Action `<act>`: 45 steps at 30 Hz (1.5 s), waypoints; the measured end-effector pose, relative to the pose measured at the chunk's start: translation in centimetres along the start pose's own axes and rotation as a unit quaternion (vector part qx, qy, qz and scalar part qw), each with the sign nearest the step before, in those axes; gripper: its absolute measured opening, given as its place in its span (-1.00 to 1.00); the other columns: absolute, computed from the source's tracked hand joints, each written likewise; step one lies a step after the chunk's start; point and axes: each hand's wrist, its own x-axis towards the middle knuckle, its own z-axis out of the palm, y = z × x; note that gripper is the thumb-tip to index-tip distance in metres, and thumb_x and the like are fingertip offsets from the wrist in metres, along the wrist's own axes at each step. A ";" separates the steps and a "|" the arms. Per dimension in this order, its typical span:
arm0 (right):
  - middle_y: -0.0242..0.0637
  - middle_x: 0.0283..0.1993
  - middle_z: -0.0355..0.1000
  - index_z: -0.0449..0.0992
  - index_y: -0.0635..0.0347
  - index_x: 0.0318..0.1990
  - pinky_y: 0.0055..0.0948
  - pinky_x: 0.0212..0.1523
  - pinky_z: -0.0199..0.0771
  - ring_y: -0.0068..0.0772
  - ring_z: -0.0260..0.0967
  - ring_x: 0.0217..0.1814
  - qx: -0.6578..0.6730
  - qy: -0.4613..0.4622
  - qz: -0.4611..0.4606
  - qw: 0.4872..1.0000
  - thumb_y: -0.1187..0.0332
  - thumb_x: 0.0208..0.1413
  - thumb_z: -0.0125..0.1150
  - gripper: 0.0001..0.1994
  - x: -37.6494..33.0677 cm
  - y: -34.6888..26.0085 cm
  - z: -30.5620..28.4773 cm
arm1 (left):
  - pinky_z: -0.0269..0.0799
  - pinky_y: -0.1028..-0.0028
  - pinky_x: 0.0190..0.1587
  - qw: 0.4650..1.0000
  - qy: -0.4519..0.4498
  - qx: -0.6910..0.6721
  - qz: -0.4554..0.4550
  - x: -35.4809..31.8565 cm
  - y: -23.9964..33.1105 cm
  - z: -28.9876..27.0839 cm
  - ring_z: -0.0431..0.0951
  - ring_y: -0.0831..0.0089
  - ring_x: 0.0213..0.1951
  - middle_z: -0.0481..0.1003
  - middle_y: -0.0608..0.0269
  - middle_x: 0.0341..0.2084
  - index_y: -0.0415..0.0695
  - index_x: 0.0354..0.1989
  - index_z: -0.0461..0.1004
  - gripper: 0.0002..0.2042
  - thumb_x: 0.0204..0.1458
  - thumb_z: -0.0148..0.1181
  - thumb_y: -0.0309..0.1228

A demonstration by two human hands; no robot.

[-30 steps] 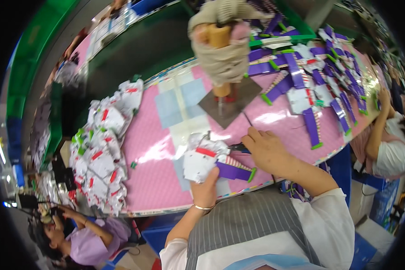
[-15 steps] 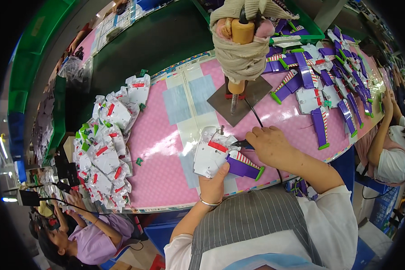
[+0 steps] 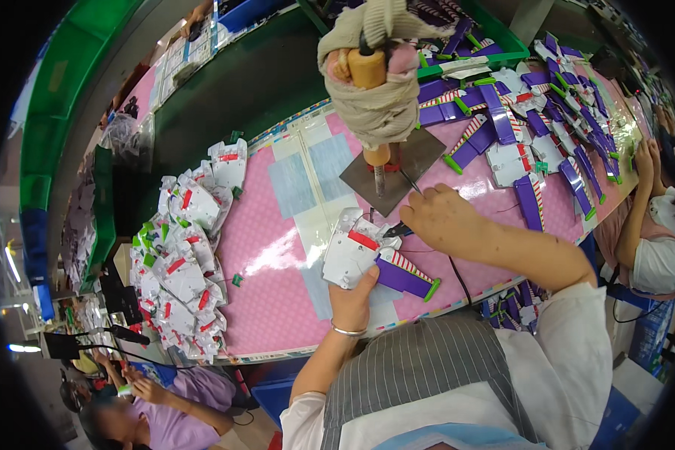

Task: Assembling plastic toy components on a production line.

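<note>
My left hand (image 3: 351,304) grips the lower edge of a white plastic toy panel (image 3: 346,262), thumb on top. The panel has a red strip and several small screws or holes. A purple wing (image 3: 401,279) with red-and-white stripes and a green tip sticks out from its right side. My right hand (image 3: 444,217) is closed round a dark, narrow-tipped hand tool (image 3: 397,230), its tip at the panel's upper right edge near the wing joint. Fingers hide most of the tool, so its exact kind cannot be told.
Above the panel, a cloth-wrapped soldering iron (image 3: 379,156) points down over a dark square plate (image 3: 420,159). White panels (image 3: 176,270) are heaped at left; winged ones (image 3: 514,161) lie at right. A green bin (image 3: 514,49) stands behind. People sit on both sides.
The view has shifted slightly, so the soldering iron appears farther left. My right hand has risen a little, its tool still at the panel. My left hand keeps its hold.
</note>
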 end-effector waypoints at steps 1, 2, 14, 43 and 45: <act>-0.30 -0.51 0.36 0.39 0.09 -0.48 -0.38 -0.46 0.31 -0.35 0.40 -0.50 -0.009 -0.004 -0.009 1.000 0.32 -0.16 0.11 -0.90 0.7 0.6 0.4 | 0.33 0.45 -0.02 1.000 -0.010 0.012 0.000 0.5 0.4 0.0 0.43 0.43 -0.07 0.43 0.23 -0.11 -0.24 0.04 0.29 -0.58 -0.04 0.19 -0.61; -0.30 -0.52 0.37 0.40 0.08 -0.49 -0.38 -0.46 0.31 -0.35 0.41 -0.50 -0.019 -0.008 -0.018 1.000 0.31 -0.16 0.10 -0.91 1.2 1.0 0.9 | 0.35 0.45 -0.03 1.000 -0.021 0.015 0.000 1.0 0.8 0.0 0.44 0.42 -0.08 0.43 0.23 -0.11 -0.23 0.04 0.28 -0.57 -0.04 0.19 -0.61; -0.12 -0.46 0.48 0.53 0.14 -0.43 -0.19 -0.40 0.44 -0.13 0.48 -0.39 0.143 -0.066 0.097 0.983 0.32 -0.12 0.11 -0.86 2.2 4.1 2.0 | 0.49 0.37 -0.07 0.993 -0.060 -0.091 -0.053 5.0 2.3 2.1 0.49 0.36 -0.09 0.44 0.20 -0.11 -0.15 0.06 0.26 -0.62 0.04 0.11 -0.57; -0.09 -0.43 0.48 0.51 0.14 -0.30 -0.14 -0.37 0.42 -0.07 0.47 -0.37 0.182 -0.051 0.102 0.977 0.29 -0.13 0.18 -0.78 1.8 4.8 1.5 | 0.49 0.39 -0.11 0.993 0.010 -0.113 -0.014 3.8 2.2 5.2 0.48 0.37 -0.10 0.43 0.23 -0.11 -0.13 0.05 0.27 -0.62 0.03 0.14 -0.58; -0.09 -0.41 0.48 0.51 0.14 -0.31 -0.14 -0.34 0.42 -0.07 0.47 -0.34 0.179 -0.053 0.101 0.977 0.29 -0.13 0.18 -0.79 2.0 4.7 1.3 | 0.49 0.38 -0.12 0.993 0.006 -0.114 -0.024 3.8 1.9 4.6 0.49 0.38 -0.11 0.45 0.23 -0.12 -0.15 0.02 0.29 -0.65 0.04 0.13 -0.59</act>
